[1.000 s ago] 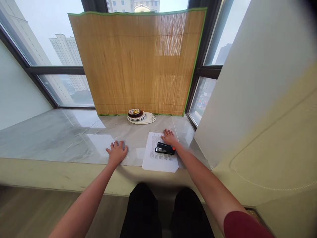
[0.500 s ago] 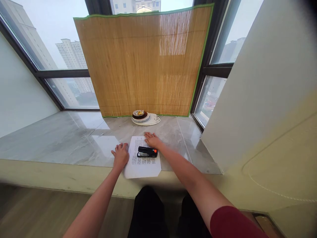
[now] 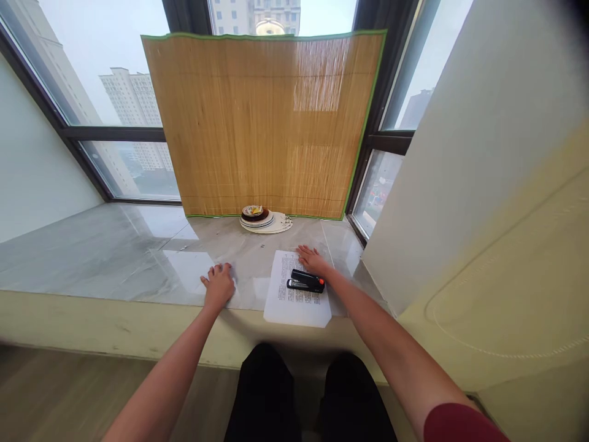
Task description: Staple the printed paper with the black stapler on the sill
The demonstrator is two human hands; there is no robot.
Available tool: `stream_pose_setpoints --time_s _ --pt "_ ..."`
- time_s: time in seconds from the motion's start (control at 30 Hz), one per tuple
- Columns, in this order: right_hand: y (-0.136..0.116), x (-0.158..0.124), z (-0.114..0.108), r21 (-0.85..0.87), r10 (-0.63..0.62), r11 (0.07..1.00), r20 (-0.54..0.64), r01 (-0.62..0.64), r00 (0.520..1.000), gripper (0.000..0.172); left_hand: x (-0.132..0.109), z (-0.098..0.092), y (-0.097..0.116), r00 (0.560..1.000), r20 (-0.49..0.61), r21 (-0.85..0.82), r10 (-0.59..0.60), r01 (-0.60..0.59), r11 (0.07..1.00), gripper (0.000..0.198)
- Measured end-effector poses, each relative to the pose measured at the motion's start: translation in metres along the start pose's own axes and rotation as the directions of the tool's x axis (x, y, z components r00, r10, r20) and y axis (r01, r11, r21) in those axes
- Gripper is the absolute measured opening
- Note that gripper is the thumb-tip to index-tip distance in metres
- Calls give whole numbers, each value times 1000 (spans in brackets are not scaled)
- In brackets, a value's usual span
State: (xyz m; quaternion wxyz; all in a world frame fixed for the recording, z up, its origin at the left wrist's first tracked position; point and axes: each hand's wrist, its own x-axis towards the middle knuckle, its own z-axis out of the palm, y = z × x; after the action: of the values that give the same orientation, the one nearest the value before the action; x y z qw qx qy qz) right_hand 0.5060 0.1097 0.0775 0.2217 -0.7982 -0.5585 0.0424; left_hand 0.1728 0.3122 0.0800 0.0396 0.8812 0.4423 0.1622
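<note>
The person's left grip [image 3: 219,286] is resting on the bare stone window ledge [image 3: 115,261], released, its fingers slightly spread. Over to the right, the right grip [image 3: 313,260] is lying flat at the far right corner of a printed sheet of paper [image 3: 297,314], released as well. A black stapler [image 3: 305,283] is sitting on that paper, just nearer the person than the right grip, its gap facing left. The paper is overhanging the ledge's front edge. Farther back, stacked plates [image 3: 252,225] are standing before a bamboo blind [image 3: 262,123].
</note>
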Motion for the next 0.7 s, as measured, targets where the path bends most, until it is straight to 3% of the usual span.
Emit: stream_pose_setpoints --time_s 0.13,0.2,0.27,0.33,0.43,0.5,0.6,0.7 --pt "-6 -28 -11 244 121 968 -279 -52 952 45 -1 -3 -2 1000 -5 17 -7 7 1000 46" --pt "-11 -54 -14 300 74 954 -297 19 952 41 -2 -7 -2 1000 -21 24 9 -9 1000 47" --pt "-17 -80 -14 313 -24 943 -282 115 959 35 -2 -11 6 994 -34 6 108 -107 994 48" --pt "-24 -100 -11 297 -65 944 -258 143 964 45 -3 -10 24 958 -8 -78 286 -286 955 52" --pt "-31 -112 -7 283 -105 945 -217 166 970 39 -5 1 70 828 2 -305 560 -533 789 54" --pt "-32 -111 -6 276 -134 943 -195 186 972 39 -7 13 102 764 -16 -356 645 -607 710 48" --pt "-26 -110 -6 263 -96 952 -234 158 968 36 -8 28 129 750 62 -336 658 -605 722 48" --pt "-10 -115 -12 245 60 969 -388 40 920 33 -8 33 132 773 80 -308 630 -582 753 46"
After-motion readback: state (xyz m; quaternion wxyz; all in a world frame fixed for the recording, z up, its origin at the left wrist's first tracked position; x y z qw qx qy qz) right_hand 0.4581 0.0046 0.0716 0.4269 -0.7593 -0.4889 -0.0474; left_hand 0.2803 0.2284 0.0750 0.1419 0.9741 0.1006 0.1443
